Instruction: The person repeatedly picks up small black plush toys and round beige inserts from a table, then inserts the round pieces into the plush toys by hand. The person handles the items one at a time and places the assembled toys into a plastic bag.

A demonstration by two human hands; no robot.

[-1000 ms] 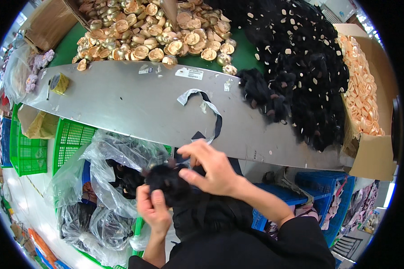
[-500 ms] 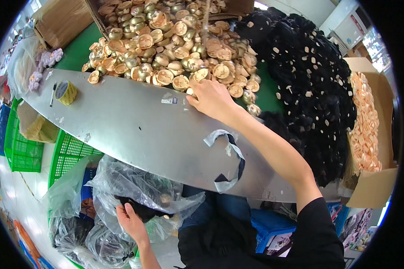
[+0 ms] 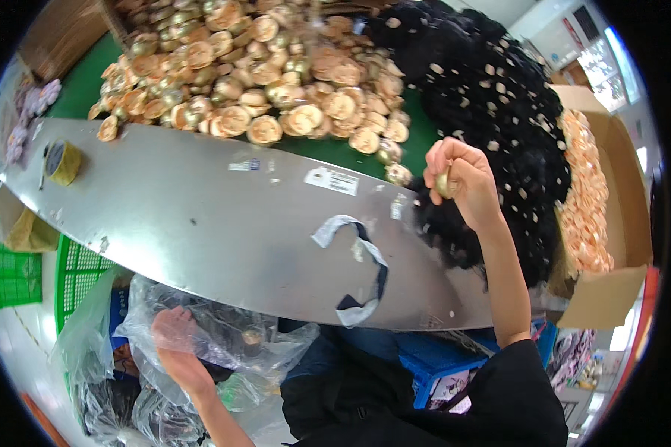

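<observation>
My right hand [image 3: 466,186] is closed, its thumb and fingers pinching a gold half-shell [image 3: 443,183] above the edge of the black fluffy pile [image 3: 499,127]. Small pale pieces dot that black pile. At the lower left, my left hand [image 3: 175,343] is open with fingers extended, partly veiled by the film of a clear plastic bag [image 3: 231,328]. Something dark lies inside the bag. Behind the metal table edge spreads a big heap of gold half-shells [image 3: 265,130], cream on the inside, spilling from a cardboard box [image 3: 67,37].
On the grey metal table [image 3: 224,231] lie a curved fabric strip [image 3: 373,261], a white label [image 3: 332,180] and a yellow tape roll [image 3: 62,163]. A carton [image 3: 626,194] of peach-coloured pieces [image 3: 585,194] stands right. Green baskets [image 3: 15,272] and a blue stool [image 3: 432,361] are below.
My right hand has moved right from the shell heap, now carrying a gold half-shell. My left hand has let go of the black item and shifted up along the bag. The view has turned slightly.
</observation>
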